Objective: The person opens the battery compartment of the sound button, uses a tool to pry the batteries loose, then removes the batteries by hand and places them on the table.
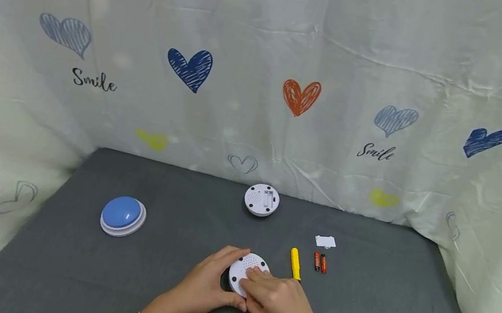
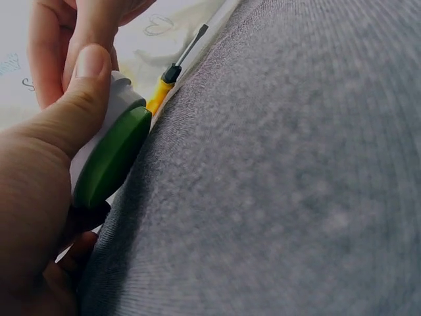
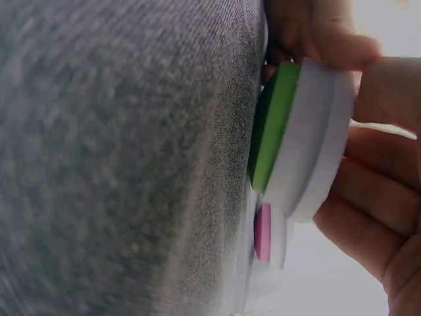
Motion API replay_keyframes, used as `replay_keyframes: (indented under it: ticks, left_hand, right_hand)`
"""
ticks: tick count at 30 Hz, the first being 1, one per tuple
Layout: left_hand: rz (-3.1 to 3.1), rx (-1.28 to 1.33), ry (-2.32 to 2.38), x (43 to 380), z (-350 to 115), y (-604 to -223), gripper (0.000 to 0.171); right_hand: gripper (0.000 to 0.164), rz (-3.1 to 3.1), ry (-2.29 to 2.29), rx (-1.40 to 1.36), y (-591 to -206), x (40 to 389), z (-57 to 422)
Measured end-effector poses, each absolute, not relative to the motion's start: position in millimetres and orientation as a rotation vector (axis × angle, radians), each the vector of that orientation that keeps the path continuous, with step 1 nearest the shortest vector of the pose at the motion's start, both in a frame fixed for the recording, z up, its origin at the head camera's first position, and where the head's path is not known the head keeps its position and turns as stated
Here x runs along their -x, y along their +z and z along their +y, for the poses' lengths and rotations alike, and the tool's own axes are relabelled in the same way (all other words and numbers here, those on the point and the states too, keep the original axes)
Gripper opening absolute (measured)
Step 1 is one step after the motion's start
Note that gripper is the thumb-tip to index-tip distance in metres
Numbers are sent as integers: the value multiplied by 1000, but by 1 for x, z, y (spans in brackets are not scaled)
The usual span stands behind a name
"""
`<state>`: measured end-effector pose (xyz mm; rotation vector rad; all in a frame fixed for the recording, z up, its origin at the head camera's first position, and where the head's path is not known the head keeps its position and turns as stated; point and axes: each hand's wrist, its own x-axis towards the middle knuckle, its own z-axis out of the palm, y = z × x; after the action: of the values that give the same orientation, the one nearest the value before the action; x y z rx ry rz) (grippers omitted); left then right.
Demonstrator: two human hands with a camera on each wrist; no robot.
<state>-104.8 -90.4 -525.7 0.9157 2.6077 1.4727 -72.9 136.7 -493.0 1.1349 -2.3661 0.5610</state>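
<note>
- Green button [image 1: 241, 267]: held base-up, midway between the side edges of the counter [image 1: 383, 311].
- Left grip [image 1: 207, 284]: clamped around its rim.
- Right grip [image 1: 281, 304]: fingers apart, pressed on its base.
- Pink button [image 1: 256, 201]: set near the back edge.

Lettering, two pieces: the word "Smile" [image 1: 94, 80], dark script, printed at left on the pale hanging cloth [image 1: 260, 28]; a second "Smile" [image 1: 375, 152], thinner script, same cloth, at right. Left wrist view: a partial "S" [image 2: 27, 84] on the cloth. Print on the red batteries [image 1: 320, 262]: too small to read.
</note>
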Motion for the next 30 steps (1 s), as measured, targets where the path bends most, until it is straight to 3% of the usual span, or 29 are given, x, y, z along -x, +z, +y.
replay_keyframes:
  ticks: [14, 30]
  left_hand:
    - [2616, -905, 1493, 107, -89, -529, 100]
    - [2566, -782, 1476, 104, -86, -522, 98]
  right_hand:
    - [35, -2259, 482, -1219, -494, 76, 139]
    - [26, -2305, 594, -1154, -483, 76, 138]
